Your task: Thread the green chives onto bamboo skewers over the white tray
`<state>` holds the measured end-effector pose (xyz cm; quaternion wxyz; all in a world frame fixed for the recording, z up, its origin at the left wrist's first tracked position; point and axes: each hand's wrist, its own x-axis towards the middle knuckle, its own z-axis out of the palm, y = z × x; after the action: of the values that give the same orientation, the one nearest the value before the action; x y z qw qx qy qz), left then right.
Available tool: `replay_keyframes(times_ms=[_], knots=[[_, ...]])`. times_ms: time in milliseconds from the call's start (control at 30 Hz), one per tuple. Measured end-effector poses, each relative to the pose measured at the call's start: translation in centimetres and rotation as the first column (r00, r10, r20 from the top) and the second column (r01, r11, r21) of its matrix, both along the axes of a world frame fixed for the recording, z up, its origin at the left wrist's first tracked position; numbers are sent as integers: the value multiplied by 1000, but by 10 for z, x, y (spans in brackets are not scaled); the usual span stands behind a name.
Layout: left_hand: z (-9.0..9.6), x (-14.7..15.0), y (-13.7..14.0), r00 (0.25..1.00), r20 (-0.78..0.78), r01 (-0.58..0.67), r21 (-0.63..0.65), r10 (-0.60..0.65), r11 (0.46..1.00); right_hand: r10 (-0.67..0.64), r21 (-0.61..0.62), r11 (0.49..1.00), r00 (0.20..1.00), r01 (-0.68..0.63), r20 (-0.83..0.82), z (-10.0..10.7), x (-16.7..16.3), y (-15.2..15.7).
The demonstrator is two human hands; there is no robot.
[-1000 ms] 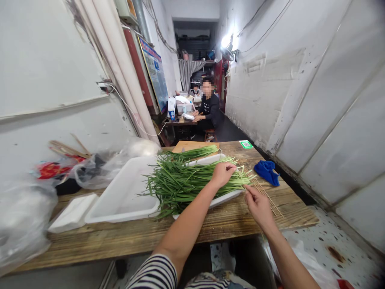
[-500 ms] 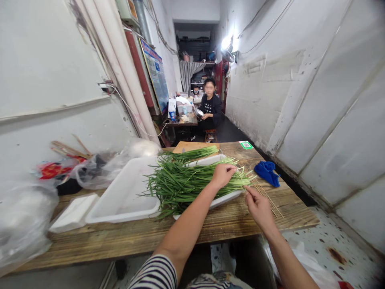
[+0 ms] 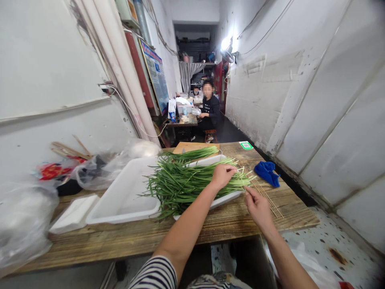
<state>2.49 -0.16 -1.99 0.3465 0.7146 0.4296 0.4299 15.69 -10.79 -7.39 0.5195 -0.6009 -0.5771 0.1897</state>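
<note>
While the wooden worktop (image 3: 126, 237) carries everything in view, the entry runs from the largest item down:

Worktop: plank surface, plastic bags (image 3: 24, 216) heaped at its left end, a cutting board (image 3: 192, 146) at the far edge.

White tray (image 3: 126, 196): left of centre, bare inside; a small white foam lid (image 3: 72, 213) lies beside it.

Second white tray (image 3: 224, 197): right of centre, rim showing under a full heap of green chives (image 3: 183, 180), all loose, none seen threaded. Judged from this, the skewering work stands at or near its start, with almost the whole heap left.

Blue cloth (image 3: 266, 171): crumpled near the right edge, apart from the trays.

Bamboo skewers (image 3: 266, 194): thin bundle lying on the boards just right of the chive tray, by the pale stem ends.

Left hand (image 3: 222, 175): resting on the chive stems, fingers curled down and pinching at a few strands; how many it grips cannot be told.

Right hand (image 3: 258, 206): just beside the skewers, fingers pinched together on what looks like a single stick.

Change since half a second ago: both hands, chives and skewers lie as they did; only the seated person (image 3: 209, 110) far down the corridor has shifted the arms slightly
</note>
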Motion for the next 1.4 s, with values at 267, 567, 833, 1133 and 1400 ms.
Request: replay_keyframes(times_ms=[267,567,833,1133,1400], knots=[[-2,-12,1,938,-170,319,73,-304,945,-41,23,999,999,41,23,0,-2,8],[-4,-21,10,925,-375,102,111,-53,989,-76,71,995,996,73,38,-13,-7,-7],[0,-18,13,827,-562,70,64,-22,995,-55,52,997,997,52,51,-12,-4,-7],[7,-19,11,784,-620,144,126,-35,982,-15,29,999,999,14,33,-8,-2,-6],[-2,-12,11,940,-341,90,259,3,962,57,4,998,998,-57,12,2,8,4]])
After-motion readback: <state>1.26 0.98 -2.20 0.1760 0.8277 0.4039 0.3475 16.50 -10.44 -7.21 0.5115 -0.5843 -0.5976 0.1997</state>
